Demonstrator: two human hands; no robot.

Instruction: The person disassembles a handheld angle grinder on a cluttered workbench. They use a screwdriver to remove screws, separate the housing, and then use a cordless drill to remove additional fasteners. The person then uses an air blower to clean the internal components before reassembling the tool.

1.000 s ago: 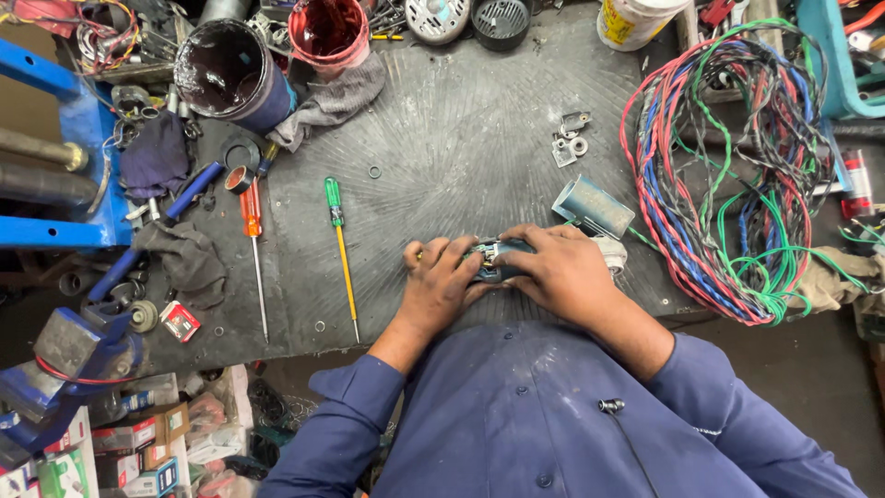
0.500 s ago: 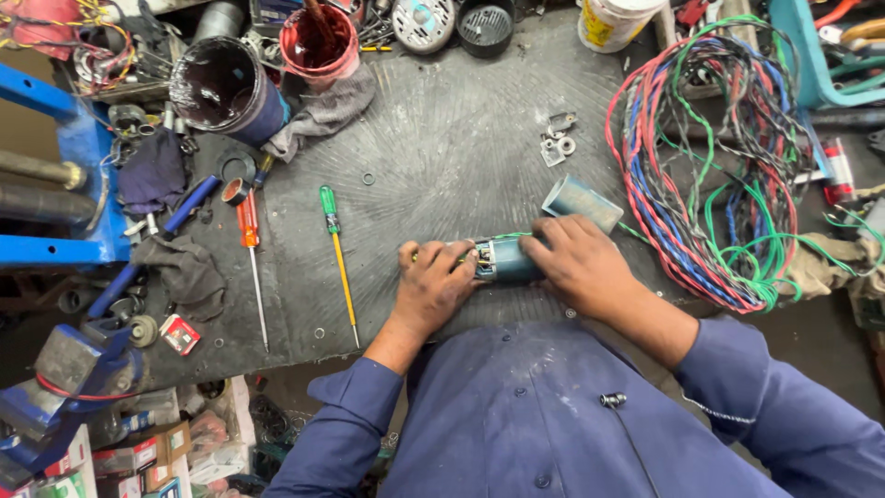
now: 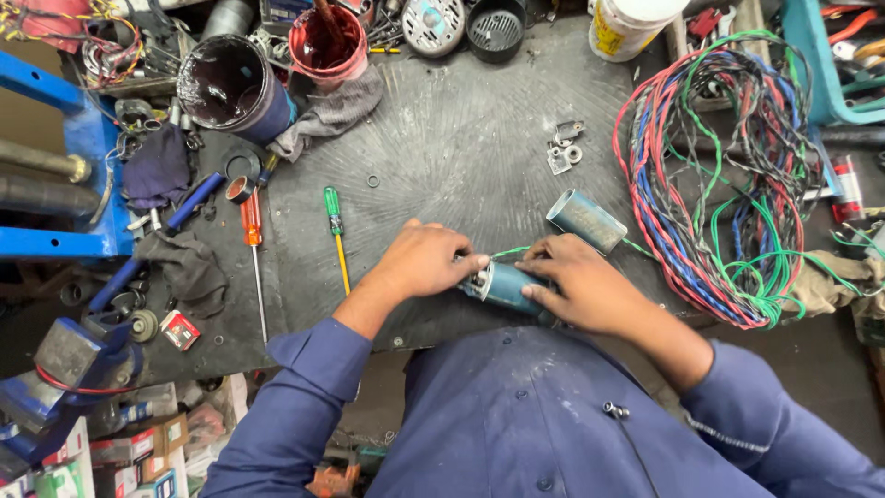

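While a second ago both hands huddled over it, the teal motor housing point(image 3: 505, 286) now lies exposed between them near the desk's point(image 3: 461, 120) front edge: left hand point(image 3: 426, 262) fingers pinch its metal end, right hand point(image 3: 579, 288) fingers wrap its body, beside the loose teal sleeve point(image 3: 586, 220).

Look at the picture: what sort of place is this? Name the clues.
Probably an electrical repair workshop. Both hands, left and right, grip a teal tool body on a grimy bench, with screwdrivers and a wire bundle alongside.
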